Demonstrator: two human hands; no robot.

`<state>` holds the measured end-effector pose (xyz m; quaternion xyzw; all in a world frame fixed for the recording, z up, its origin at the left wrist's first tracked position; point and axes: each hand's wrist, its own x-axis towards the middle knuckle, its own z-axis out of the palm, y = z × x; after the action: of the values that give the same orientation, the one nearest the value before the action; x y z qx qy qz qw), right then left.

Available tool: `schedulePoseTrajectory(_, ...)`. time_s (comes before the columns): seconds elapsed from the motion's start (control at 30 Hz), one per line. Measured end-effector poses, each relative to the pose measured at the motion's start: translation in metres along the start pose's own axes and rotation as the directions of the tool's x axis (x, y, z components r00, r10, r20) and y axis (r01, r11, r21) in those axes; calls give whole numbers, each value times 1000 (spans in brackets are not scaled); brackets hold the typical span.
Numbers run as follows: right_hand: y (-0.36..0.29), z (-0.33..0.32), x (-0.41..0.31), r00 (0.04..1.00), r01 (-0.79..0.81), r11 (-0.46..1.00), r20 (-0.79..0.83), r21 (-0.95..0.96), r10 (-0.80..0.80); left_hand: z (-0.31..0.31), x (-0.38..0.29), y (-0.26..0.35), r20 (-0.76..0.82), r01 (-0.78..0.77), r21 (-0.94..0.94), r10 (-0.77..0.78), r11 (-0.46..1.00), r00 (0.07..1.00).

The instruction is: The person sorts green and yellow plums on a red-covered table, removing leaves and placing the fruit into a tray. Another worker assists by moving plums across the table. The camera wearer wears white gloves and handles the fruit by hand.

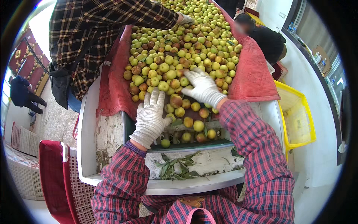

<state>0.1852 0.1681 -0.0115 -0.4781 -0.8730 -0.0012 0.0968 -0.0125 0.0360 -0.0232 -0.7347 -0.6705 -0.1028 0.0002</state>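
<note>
A broad heap of small green, yellow and reddish-brown round fruits [165,67] covers the sorting table in front of me. My left hand [151,117], in a white knit glove, lies flat with fingers spread at the heap's near left edge, its fingertips against the fruit. My right hand [202,88], gloved the same way, rests on the fruit at the right with its fingers apart. Between and below my hands, loose fruits [198,126] lie over a slotted lower section. I see no fruit gripped in either hand.
Red padded cloth [253,72] lines the table's sides. Green leaves [179,168] lie in the near white trough. A yellow crate [298,120] stands at right; a red-lined crate [54,179] at lower left. At upper left, a co-worker's gloved hand [185,19] touches the heap. Another person bends at right.
</note>
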Motion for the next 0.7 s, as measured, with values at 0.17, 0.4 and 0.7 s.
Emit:
schedulePoseTrajectory(0.17, -29, 16, -6, 932, 361, 898, -79, 250, -353, -4, -2, -8, -14, 53, 0, -53, 999, 998)
schedulePoseTrajectory(0.4, -43, -7, -17, 934, 334, 844, -23, 419, -357, -13, -4, -14, 114, 10, -63, -3, 998, 993)
schedulePoseTrajectory(0.7, 82, -9, 38, 875, -462, 880, -221, -111, 431, -20, -10, 12, 152, -92, -165, 117, 982, 981)
